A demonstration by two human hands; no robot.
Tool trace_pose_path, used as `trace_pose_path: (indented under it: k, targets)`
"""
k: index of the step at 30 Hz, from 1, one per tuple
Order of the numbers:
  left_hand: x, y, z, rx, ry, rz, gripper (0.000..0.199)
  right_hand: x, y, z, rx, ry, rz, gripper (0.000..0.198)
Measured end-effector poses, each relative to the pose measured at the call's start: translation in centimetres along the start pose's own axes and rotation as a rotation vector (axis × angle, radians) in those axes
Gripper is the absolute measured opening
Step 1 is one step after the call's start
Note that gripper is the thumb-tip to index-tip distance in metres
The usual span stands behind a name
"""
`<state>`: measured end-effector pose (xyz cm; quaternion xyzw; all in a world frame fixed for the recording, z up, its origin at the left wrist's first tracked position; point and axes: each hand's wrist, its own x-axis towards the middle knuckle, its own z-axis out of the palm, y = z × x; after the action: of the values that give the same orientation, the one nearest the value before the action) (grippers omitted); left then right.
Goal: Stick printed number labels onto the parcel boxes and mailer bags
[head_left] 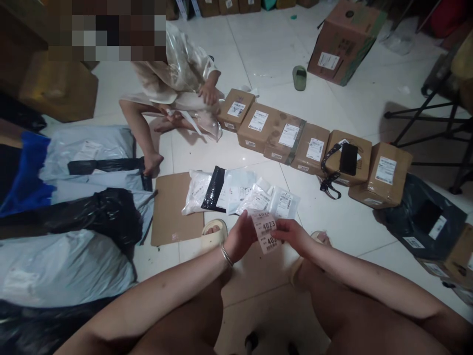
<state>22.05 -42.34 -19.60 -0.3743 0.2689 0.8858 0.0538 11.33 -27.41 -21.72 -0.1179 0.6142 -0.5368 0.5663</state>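
Observation:
Between my two hands is a short strip of white printed labels (266, 231), one of them reading 4023. My left hand (240, 237) is closed on the strip's left edge, a beaded bracelet at its wrist. Fingers of my right hand (290, 234) pinch the strip from the right side. Just beyond my hands a row of small parcel bags lies on the floor, among them a white bag (197, 190), a black bag (214, 190) and a clear-white bag (284, 201). They partly overlap a flat cardboard sheet (172, 209).
Labelled cardboard boxes (258, 125) run diagonally to the right; a black phone (348, 159) with a strap rests on one. A dark grey parcel (424, 222) follows. Large grey bags (70, 266) fill the left. Another person (177, 93) sits on the floor ahead, near a green slipper (299, 78).

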Motion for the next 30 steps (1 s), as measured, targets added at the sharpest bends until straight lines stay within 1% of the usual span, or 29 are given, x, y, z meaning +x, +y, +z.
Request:
trace_pose_path:
  k: [1,2,4,5,9,14,16,17,19,22,23,25,27,28,29,30]
  targets:
    - [-0.1,-0.2,-0.1,0.098,-0.001,-0.022,0.068,0.0,-0.1,0.1,0.036,0.030,0.008,0.035]
    - [-0.1,-0.5,-0.3,0.203,0.021,-0.035,0.065,0.0,-0.2,0.1,0.070,0.049,0.016,0.036]
    - [-0.3,-0.9,-0.4,0.371,0.084,-0.025,0.053,-0.1,-0.6,0.3,0.118,0.062,0.023,0.039]
    - [-0.3,-1.0,-0.4,0.418,0.107,-0.015,0.048,-0.1,-0.7,0.3,0.123,0.063,0.020,0.040]
    - [-0.4,-0.9,-0.3,0.417,0.148,-0.001,0.041,-0.3,-1.0,0.5,0.026,0.088,-0.015,0.045]
    - [-0.3,-0.8,-0.4,0.411,0.175,0.029,0.039,-0.3,-0.5,0.1,-0.094,0.097,-0.116,0.055]
    - [-0.2,-0.9,-0.6,0.414,0.177,0.028,0.040,-0.3,-0.3,-0.1,-0.139,0.093,-0.144,0.053]
    - [-0.2,-1.0,-0.7,0.417,0.173,0.023,0.041,-0.4,-0.2,-0.2,-0.194,0.096,-0.169,0.049]
    - [-0.1,-1.2,-0.9,0.431,0.162,0.005,0.041,-0.5,0.0,-0.5,-0.390,0.117,-0.284,0.035]
    - [-0.1,-1.9,-1.6,0.431,0.164,-0.025,0.039,-0.5,0.6,-0.8,-0.742,0.163,-0.582,0.010]
    - [0.0,-2.2,-2.0,0.413,0.177,-0.028,0.039,-0.5,0.9,-0.8,-0.838,0.165,-0.668,0.008]
    - [0.2,-2.8,-2.6,0.369,0.183,-0.025,0.040,-0.4,1.3,-0.5,-0.990,0.145,-0.779,0.010]
    - [0.4,-3.3,-3.2,0.331,0.165,-0.020,0.040,-0.2,1.2,-0.1,-1.081,0.070,-0.848,0.010]
    - [0.6,-3.4,-3.4,0.317,0.155,-0.015,0.039,-0.2,0.8,0.0,-1.078,0.010,-0.877,0.010]
    - [0.7,-3.3,-3.6,0.309,0.152,-0.012,0.037,-0.3,0.1,0.0,-1.032,-0.063,-0.888,0.011]
    - [0.8,-3.2,-3.9,0.298,0.170,-0.005,0.035,-0.5,-0.9,-0.3,-0.945,-0.136,-0.869,0.013]
